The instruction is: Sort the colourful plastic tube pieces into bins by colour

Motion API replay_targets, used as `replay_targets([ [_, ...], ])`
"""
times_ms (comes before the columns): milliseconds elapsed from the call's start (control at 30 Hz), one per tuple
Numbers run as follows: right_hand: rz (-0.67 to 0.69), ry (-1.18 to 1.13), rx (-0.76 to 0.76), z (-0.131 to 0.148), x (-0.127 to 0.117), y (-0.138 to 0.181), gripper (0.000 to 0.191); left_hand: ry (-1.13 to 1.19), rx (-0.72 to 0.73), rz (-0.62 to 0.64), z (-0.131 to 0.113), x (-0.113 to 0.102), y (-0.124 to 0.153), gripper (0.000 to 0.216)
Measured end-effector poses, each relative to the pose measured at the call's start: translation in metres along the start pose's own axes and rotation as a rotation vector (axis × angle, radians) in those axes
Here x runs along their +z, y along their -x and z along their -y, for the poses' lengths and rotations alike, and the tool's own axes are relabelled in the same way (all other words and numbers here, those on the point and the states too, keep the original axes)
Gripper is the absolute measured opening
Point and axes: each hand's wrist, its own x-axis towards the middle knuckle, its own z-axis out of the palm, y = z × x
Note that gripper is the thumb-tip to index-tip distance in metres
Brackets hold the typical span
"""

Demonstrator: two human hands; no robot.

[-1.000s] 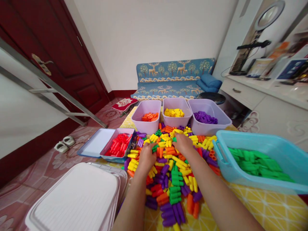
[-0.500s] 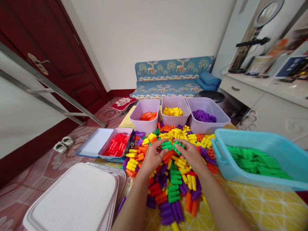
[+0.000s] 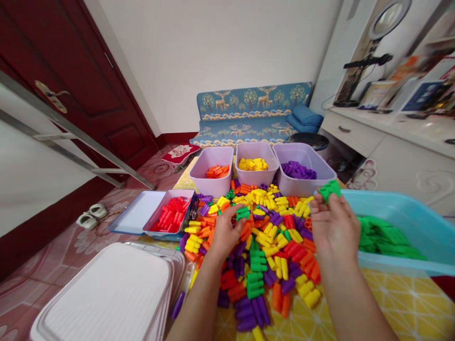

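Observation:
My right hand is raised, palm partly turned up, by the near-left corner of the blue tub. Its fingers grip a green plastic tube block. Over the pile, my left hand curls its thumb and fingers around another green tube block. Beneath both hands spreads a mixed heap of yellow, orange, purple, red and green blocks. Several green tube blocks lie near the front of the heap. Inside the blue tub rest many green blocks.
Lilac bins hold orange blocks, yellow blocks and purple blocks behind the heap. A hinged tin of red blocks stands left. Nearer sits a white lid on a clear one. A metal ladder leans at far left.
My right hand has moved right and up from the middle of the heap to the blue tub, carrying a green block. My left hand has stayed over the heap with its green block.

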Motion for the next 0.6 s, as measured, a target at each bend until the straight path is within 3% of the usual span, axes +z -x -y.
replay_targets([
  [67,-0.055,-0.114,0.002,0.008,-0.007,-0.009,0.004,-0.046,-0.008,-0.029,0.002,0.001,-0.001,0.045],
  [167,-0.076,-0.195,0.046,0.014,-0.016,-0.018,0.024,-0.017,-0.03,-0.084,0.007,0.002,-0.002,0.059],
  [267,0.018,-0.108,0.098,0.015,-0.019,-0.018,0.032,-0.051,0.004,-0.133,0.009,-0.003,-0.004,0.059],
  [333,0.159,0.122,0.147,0.014,-0.017,-0.015,0.031,-0.146,0.017,-0.122,0.007,-0.012,-0.004,0.043],
  [433,0.495,0.692,0.161,0.011,-0.012,-0.006,0.032,-0.25,-0.059,0.036,0.003,-0.026,-0.003,0.033],
  [533,0.856,1.359,0.109,0.003,-0.009,0.005,0.033,-0.306,-0.089,0.225,-0.001,-0.035,0.002,0.052],
  [600,1.006,1.694,0.087,-0.005,-0.008,0.014,0.053,-0.331,-0.043,0.295,-0.003,-0.037,0.005,0.068],
])
